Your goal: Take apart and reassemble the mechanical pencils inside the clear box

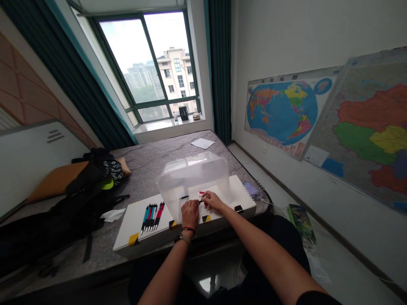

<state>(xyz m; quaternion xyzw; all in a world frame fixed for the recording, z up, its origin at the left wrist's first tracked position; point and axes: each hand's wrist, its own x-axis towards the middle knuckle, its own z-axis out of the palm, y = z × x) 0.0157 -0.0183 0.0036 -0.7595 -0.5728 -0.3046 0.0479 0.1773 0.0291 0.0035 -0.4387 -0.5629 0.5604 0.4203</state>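
My left hand [190, 212] is closed, with its fingertips at one end of a small black pen part [200, 202]. From the right, my right hand [211, 201] pinches the same piece, and the fingers hide most of it. Both hands are at the open side of a translucent plastic box [171, 182] lying tipped over. Just beyond the fingers are a thin dark-ended pen piece [183, 197] and a small red piece [201, 192]. Left of the box lies a row of several blue, black and red click pens [152, 217].
The box and pens are on a long white board [127, 231] with yellow-black tape marks, over a grey marbled bed-like surface [143, 163]. A crumpled tissue [112, 215] and a black bag [85, 199] lie left. A paper sheet [202, 143] is farther back.
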